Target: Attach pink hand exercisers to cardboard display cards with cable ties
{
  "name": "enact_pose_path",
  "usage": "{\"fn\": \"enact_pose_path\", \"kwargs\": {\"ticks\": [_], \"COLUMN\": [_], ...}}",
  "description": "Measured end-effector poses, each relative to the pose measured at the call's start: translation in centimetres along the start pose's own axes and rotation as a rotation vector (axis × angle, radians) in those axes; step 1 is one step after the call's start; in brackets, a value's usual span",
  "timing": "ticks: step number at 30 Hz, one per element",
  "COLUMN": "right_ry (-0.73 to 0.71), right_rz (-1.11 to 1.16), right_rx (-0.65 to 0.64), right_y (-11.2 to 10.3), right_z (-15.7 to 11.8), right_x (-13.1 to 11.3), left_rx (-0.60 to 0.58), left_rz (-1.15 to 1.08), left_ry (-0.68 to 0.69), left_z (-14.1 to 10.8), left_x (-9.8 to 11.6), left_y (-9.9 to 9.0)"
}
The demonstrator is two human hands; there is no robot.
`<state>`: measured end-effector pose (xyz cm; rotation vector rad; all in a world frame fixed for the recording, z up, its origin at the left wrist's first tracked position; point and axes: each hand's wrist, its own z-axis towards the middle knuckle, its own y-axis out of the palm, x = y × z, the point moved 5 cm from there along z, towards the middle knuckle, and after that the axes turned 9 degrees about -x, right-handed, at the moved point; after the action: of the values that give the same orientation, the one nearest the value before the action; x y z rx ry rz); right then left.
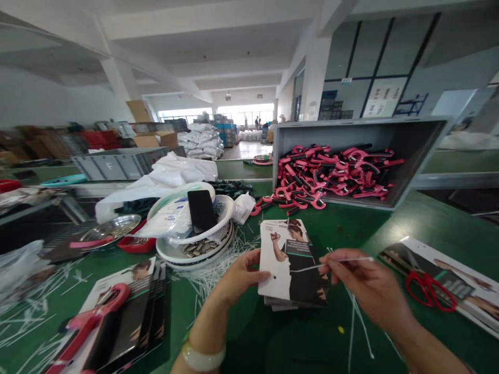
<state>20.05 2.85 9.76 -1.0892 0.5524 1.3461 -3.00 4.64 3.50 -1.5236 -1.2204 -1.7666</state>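
The stack of printed cards (290, 265) is positioned on the green workbench (296, 343), directly in front of the person. Its left edge is gripped by the left hand (239, 278), with the thumb laid on the top card and the fingers partly hidden. A thin white plastic tie (343, 259) is pinched between the thumb and forefinger of the right hand (362, 283), to the right of the stack, and is extended across the top card. A pale bangle (203, 356) is worn on the left wrist.

Red-handled scissors (431, 292) are placed on further printed sheets (436, 275) to the right of the stack. Beyond the stack, a tilted grey crate (413, 135) is filled with red-and-black handled tools (331, 174). A white bowl (224, 223) holding a black phone (201, 210) is located to its upper left. Loose white ties (210, 275) are scattered to its left. The letter "F" is legible on a grey crate (117, 165) in the background; the card text is too small to be read.
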Motion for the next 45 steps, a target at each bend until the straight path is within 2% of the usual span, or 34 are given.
{"fn": "enact_pose_path", "kwargs": {"ticks": [4, 10, 14, 21, 23, 26, 29, 32, 34, 38, 41, 43, 45], "right_ry": [-0.136, -0.232, -0.255, -0.326, -0.321, -0.36, -0.415, -0.45, -0.407, -0.308, -0.364, -0.397, -0.41], "right_rz": [-0.204, -0.304, -0.344, -0.275, -0.225, -0.186, -0.229, -0.423, -0.628, -0.96, -1.027, -1.001, -0.944], "right_rx": [-0.183, -0.293, -0.298, -0.295, -0.291, -0.366, -0.449, -0.511, -0.486, -0.261, -0.108, -0.024, 0.035], "right_y": [3.1, 4.0, 4.0, 5.0, 5.0, 4.9, 4.4, 4.0, 4.2, 5.4, 6.0, 5.6, 4.7], "right_z": [-0.3, 0.6, 1.3, 1.3, 1.2, 1.1, 0.9, 0.0, -1.0, -3.0, -3.4, -3.2, -2.7], "right_x": [-0.8, -2.0, -2.1, 0.4, 0.7, 0.2, -0.5, -1.0, -1.1, -1.3, -1.5, -1.4, -1.4], "left_rx": [0.074, 0.125, 0.13, 0.129, 0.063, -0.035, 0.001, 0.084, 0.111, 0.076, 0.024, 0.065, 0.134], "left_rz": [-0.089, -0.13, -0.186, -0.361, -0.291, -0.09, 0.023, 0.066, 0.079, 0.139, 0.286, 0.38, 0.379], "left_ry": [-0.035, -0.018, -0.024, -0.051, -0.083, -0.125, -0.12, -0.1, -0.1, -0.091, -0.051, -0.011, 0.051], "left_z": [-0.1, -0.1, -0.1, 0.2, 0.3, 0.3, 0.2, 0.3, 0.3, 0.0, -0.7, -1.3, -1.4], "left_x": [-0.3, -0.3, -0.2, -1.2, -1.3, -1.3, -0.9, -0.5, -0.4, 0.0, 0.9, 1.7, 2.1], "left_y": [-0.5, -0.7, -0.4, 1.1, 1.9, 3.0, 3.3, 3.0, 2.9, 3.3, 3.3, 2.9, 2.5]}}
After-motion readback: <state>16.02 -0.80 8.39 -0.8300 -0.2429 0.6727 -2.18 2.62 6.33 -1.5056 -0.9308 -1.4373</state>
